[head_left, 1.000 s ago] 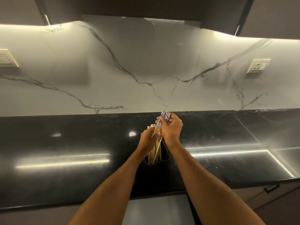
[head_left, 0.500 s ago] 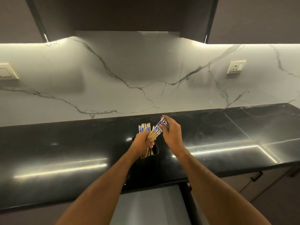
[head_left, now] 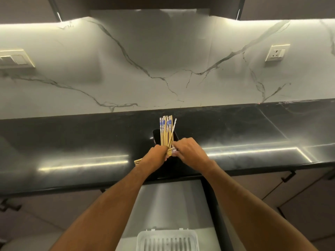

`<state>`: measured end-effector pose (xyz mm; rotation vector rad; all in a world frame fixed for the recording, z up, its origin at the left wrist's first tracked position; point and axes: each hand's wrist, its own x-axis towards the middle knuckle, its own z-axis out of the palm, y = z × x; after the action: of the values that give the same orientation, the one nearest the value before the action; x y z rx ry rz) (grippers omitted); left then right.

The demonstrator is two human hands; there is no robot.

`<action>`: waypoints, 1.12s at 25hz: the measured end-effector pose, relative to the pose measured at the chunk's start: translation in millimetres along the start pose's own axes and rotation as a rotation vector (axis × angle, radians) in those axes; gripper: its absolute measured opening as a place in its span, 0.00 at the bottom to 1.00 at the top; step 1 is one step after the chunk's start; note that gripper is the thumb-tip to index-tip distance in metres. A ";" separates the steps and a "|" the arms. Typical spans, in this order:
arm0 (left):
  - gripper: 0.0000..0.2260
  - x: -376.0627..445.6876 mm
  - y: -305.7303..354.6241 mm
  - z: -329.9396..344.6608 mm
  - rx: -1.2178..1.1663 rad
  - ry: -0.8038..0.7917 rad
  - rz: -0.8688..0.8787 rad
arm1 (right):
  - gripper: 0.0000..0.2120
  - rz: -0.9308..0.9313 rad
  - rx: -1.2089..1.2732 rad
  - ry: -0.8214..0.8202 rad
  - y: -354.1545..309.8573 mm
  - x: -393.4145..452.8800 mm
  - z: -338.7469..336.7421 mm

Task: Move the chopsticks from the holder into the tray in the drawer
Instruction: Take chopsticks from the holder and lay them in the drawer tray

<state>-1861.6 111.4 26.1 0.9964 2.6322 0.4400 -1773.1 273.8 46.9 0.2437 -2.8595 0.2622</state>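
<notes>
Left hand: the left hand (head_left: pixel 157 156) is over the front of the holder, its fingers curled round a small bundle of chopsticks that lies crosswise, tan tips poking out past the wrist to the left.
Right hand: the right hand (head_left: pixel 188 151) meets the left just beside it, fingers bent down onto the patterned ends of that same crosswise bundle; how firmly it grips cannot be told.
Held bundle: the crosswise chopsticks (head_left: pixel 137 161) lie nearly level, above the worktop, between the two hands.
Chopsticks in holder: the remaining chopsticks (head_left: pixel 165 130) stand upright in the holder, blue-and-white ends uppermost, with one leaning to the right across the others.
Holder: the black holder (head_left: pixel 156 136) stands on the worktop, just behind both hands and partly hidden by them.
Worktop: the glossy black worktop (head_left: pixel 72 142) runs the full width below a white veined wall.
Drawer: the open drawer (head_left: pixel 172 200) sits below the worktop edge, between the forearms.
Tray: the white slatted tray (head_left: pixel 167 238) lies in the drawer's near end, with no chopsticks seen in its visible part.
</notes>
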 end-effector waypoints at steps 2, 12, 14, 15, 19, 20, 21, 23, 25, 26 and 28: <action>0.08 -7.8 7.0 5.5 0.140 -0.058 0.032 | 0.05 -0.042 -0.137 -0.189 -5.8 -10.2 9.6; 0.09 -66.5 -8.4 82.5 0.214 -0.115 0.080 | 0.05 0.082 0.024 -0.398 -10.3 -84.1 75.2; 0.05 -83.7 -19.1 99.2 0.198 -0.140 0.087 | 0.04 0.092 0.014 -0.391 -13.9 -107.5 89.0; 0.04 -91.6 -24.2 106.8 0.188 -0.157 0.095 | 0.04 0.099 0.015 -0.386 -17.9 -118.4 96.6; 0.05 -122.7 -41.2 143.5 0.192 -0.233 0.143 | 0.06 0.120 0.020 -0.442 -47.1 -160.9 124.1; 0.06 -131.1 -45.8 154.2 0.189 -0.240 0.150 | 0.06 0.124 0.026 -0.447 -54.9 -170.1 130.4; 0.06 -139.3 -49.7 164.4 0.188 -0.243 0.151 | 0.07 0.132 0.027 -0.460 -62.5 -179.0 136.6; 0.09 -153.6 -56.8 184.3 0.213 -0.255 0.144 | 0.07 0.153 0.023 -0.501 -77.1 -195.5 148.3; 0.11 -163.3 -61.1 201.2 0.219 -0.267 0.144 | 0.09 0.162 0.013 -0.526 -87.4 -207.7 159.6; 0.11 -167.2 -62.5 208.4 0.224 -0.273 0.142 | 0.10 0.169 0.011 -0.534 -90.9 -212.3 165.2; 0.11 -175.5 -65.1 220.7 0.240 -0.274 0.124 | 0.13 0.180 0.006 -0.541 -96.7 -219.6 176.6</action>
<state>-1691.7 -14.5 -171.4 1.2021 2.4217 0.0082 -1588.1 175.9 -165.2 0.0617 -3.4244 0.2734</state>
